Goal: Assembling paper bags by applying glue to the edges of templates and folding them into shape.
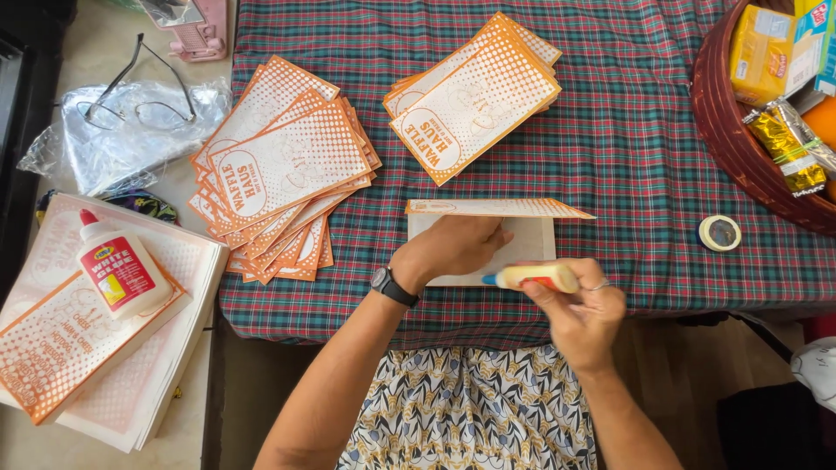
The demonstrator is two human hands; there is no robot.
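Left hand (455, 246) flat, fingers spread, pressing folded paper bag (522, 239) near counter (627, 148) front edge. Right hand (582, 309) fist clamped round glue stick (531, 278), tip at bag's lower edge.

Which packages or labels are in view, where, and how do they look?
Glue bottle: left, lying on a sheet stack; white, red cap, red-yellow label.
Glue stick: in right hand; yellow, blue tip.
Yellow box: in basket, top right.
Gold wrappers: basket rim, crinkled foil.
Printed bags: centre-left pile, orange-white.
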